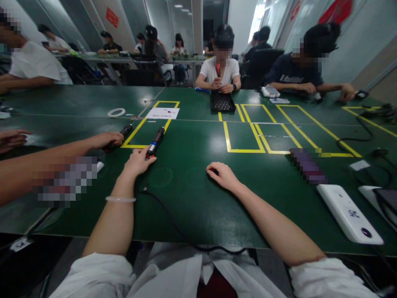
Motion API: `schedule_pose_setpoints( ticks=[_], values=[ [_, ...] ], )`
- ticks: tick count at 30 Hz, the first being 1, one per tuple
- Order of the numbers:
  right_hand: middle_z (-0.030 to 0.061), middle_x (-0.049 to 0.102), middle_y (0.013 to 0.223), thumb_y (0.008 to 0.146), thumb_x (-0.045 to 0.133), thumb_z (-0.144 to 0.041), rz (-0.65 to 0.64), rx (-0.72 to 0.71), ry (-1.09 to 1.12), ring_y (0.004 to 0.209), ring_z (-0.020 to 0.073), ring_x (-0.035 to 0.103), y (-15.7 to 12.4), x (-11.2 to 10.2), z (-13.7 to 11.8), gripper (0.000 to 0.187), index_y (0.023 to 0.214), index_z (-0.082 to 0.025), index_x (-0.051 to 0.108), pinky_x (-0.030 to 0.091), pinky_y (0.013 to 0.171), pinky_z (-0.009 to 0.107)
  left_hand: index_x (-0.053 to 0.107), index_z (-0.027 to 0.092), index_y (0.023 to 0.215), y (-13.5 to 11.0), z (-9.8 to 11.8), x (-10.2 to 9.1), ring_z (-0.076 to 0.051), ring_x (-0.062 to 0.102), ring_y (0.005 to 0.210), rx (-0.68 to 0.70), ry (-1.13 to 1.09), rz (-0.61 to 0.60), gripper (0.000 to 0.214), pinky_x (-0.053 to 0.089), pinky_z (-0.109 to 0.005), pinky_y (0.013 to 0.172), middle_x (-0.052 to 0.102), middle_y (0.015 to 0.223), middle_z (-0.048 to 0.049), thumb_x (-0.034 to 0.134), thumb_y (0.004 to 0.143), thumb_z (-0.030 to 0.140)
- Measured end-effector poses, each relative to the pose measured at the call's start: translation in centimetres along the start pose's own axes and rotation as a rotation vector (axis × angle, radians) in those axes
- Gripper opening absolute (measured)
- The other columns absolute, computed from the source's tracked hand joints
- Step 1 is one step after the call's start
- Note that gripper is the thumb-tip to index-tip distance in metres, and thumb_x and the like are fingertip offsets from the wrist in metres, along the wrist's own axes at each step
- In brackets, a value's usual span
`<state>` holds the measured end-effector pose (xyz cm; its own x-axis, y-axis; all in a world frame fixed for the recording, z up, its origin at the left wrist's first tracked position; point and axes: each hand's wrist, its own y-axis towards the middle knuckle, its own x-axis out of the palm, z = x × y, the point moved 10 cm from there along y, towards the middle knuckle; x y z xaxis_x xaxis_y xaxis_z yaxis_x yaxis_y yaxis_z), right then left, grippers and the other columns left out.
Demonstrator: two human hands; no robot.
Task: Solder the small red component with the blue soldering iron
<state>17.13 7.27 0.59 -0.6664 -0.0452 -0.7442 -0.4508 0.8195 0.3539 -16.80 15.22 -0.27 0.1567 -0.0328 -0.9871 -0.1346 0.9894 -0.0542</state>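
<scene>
My left hand (138, 161), with a pale bangle at its wrist, lies low on the green table. Its fingers close round the rear end of a black electric screwdriver (157, 138) with a blue band. The tool lies on the table, its thin tip pointing away from me. Farther right, my right hand (222, 174) rests on the tabletop with its fingers curled in, and nothing shows in it. To my left, another person's hand (114, 140) grips a similar black screwdriver (126, 130).
Yellow tape outlines (245, 151) mark the table. A printed paper (163, 113) and a white ring (116, 112) lie ahead. Across from me, a person works over a black tray (222, 108). At right are a phone (308, 165) and a white power bank (349, 213). A black cable (164, 207) crosses the near side.
</scene>
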Motion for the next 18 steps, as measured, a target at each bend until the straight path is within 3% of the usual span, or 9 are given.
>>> schedule_pose_setpoints(
  ticks=[3,6,13,18],
  values=[
    [0.003,0.068,0.087,0.092,0.054,-0.02,-0.006,0.004,-0.001,0.083,0.0168,0.06,0.0,0.0,0.0,0.01,0.09,-0.019,0.063,0.043,0.079,0.029,0.033,0.028,0.147,0.5,-3.0,-0.4,-0.04,0.045,0.124,-0.053,-0.018,0.023,0.073,0.042,-0.049,0.095,0.038,0.141,-0.0168,0.045,0.083,0.062],
    [0.0031,0.068,0.086,0.092,0.054,-0.02,-0.012,0.004,0.001,0.083,0.0169,0.06,0.0,0.0,-0.1,0.01,0.089,-0.019,0.063,0.043,0.079,0.029,0.036,0.028,0.146,0.3,-4.4,-1.0,-0.04,0.047,0.121,-0.089,-0.019,0.056,0.071,0.042,-0.049,0.094,0.04,0.14,-0.0167,0.048,0.082,0.058],
    [0.0033,0.067,0.085,0.091,0.054,-0.019,-0.01,0.004,0.014,0.082,0.0177,0.06,0.0,-0.1,-0.2,0.01,0.089,-0.02,0.064,0.044,0.078,0.03,0.047,0.024,0.133,-0.7,-2.4,-3.2,-0.039,0.049,0.116,-0.002,0.036,0.228,0.059,0.044,-0.049,0.091,0.046,0.13,-0.0178,0.058,0.08,0.047],
    [0.0034,0.067,0.085,0.091,0.054,-0.019,-0.01,-0.007,0.027,0.083,0.0176,0.06,0.0,0.1,0.0,0.011,0.089,-0.02,0.064,0.044,0.079,0.03,0.058,0.021,0.107,-1.0,-3.0,-3.4,-0.037,0.052,0.11,-0.105,-0.002,0.227,0.04,0.046,-0.047,0.085,0.05,0.121,-0.0175,0.06,0.077,0.047]
  ],
)
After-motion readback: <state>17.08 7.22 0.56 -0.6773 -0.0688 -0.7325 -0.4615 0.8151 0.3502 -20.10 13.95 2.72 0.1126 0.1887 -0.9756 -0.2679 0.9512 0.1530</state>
